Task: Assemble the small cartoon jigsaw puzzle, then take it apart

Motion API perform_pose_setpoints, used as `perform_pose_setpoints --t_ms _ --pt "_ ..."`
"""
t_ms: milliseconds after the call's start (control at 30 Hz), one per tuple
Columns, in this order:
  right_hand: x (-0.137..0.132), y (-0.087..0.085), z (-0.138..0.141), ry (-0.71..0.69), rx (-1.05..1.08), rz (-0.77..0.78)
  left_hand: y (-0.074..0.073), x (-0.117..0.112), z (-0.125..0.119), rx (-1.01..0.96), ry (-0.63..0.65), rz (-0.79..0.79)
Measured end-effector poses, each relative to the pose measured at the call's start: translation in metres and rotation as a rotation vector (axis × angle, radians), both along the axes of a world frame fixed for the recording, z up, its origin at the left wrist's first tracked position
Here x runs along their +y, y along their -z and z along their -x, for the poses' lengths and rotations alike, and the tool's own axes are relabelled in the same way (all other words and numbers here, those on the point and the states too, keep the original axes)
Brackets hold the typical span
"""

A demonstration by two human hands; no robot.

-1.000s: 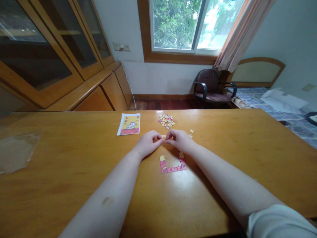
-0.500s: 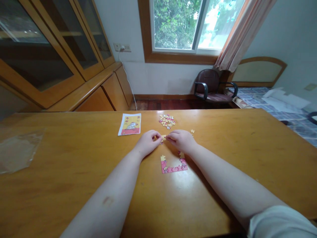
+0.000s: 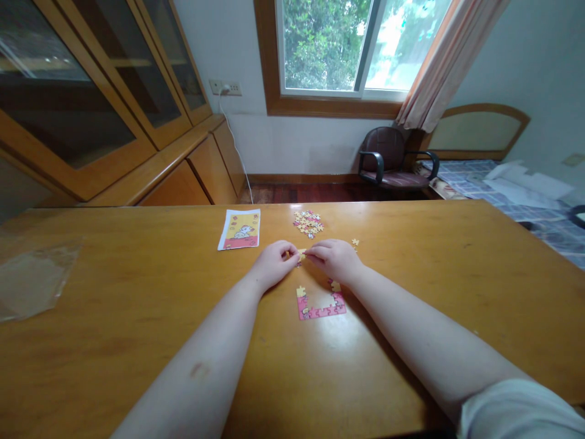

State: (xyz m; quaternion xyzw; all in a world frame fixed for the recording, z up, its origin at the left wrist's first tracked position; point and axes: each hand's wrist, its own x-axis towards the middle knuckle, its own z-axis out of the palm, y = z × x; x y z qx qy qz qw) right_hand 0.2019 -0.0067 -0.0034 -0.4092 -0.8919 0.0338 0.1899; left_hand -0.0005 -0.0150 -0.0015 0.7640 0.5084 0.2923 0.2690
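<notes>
The left hand [image 3: 275, 263] and the right hand [image 3: 337, 261] face each other, each with a pinching grip on the small yellow pieces [image 3: 302, 253] between their fingertips; just nearer the person lies the frame [image 3: 322, 312], a pink and yellow U of joined pieces; a loose piece [image 3: 355, 242] sits beyond the right hand. Farther out, the pile [image 3: 308, 224] lies near the tabletop's [image 3: 150, 292] far edge; the card [image 3: 241, 230] is left of it; the plastic [image 3: 31, 280] lies at far left.

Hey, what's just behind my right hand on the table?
Beyond your right hand, a loose yellow puzzle piece shows, with the puzzle pile farther left. Anything directly behind the hand is covered, so I can't tell.
</notes>
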Motion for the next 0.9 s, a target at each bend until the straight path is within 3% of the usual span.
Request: perform_pose_setpoints --t_ms 333,733,900 --pt "0.0012 0.0013 -0.0021 -0.044 0.027 -0.040 -0.0012 -0.0008 -0.0001 -0.035 -0.003 0.007" --pt "0.0040 0.0084 -0.0006 -0.086 0.136 -0.245 0.0013 0.0006 0.0003 -0.078 0.018 0.023" --pt "0.0018 0.0039 0.0023 -0.060 0.072 -0.123 0.0012 0.0031 0.0045 -0.020 -0.042 -0.012"
